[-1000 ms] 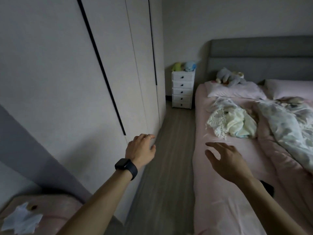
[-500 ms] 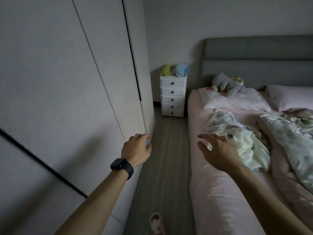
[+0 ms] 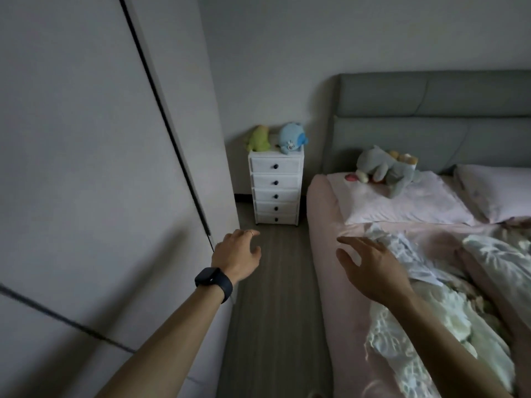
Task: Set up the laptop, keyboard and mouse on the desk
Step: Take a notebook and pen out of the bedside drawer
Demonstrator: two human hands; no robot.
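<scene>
A narrow strip of grey wood-grain floor (image 3: 273, 297) runs between the pale flat-fronted wardrobe (image 3: 100, 168) on the left and the left edge of the pink-sheeted bed (image 3: 324, 254), ending at a white five-drawer chest (image 3: 275, 191) against the far wall. The left hand (image 3: 237, 254), fingers loosely spread and holding nothing, hovers at the wardrobe's near corner, a dark smartwatch (image 3: 214, 280) on its wrist. The right hand (image 3: 370, 271), also spread and empty, hangs over the bed's left edge near a crumpled white cloth (image 3: 402, 248). No laptop, keyboard or mouse shows in view (nor a desk). Two plush toys, one green (image 3: 258, 138) and one blue (image 3: 291, 137), sit on the chest; one grey plush (image 3: 385, 168) lies on the nearer of two pillows (image 3: 402, 202).
</scene>
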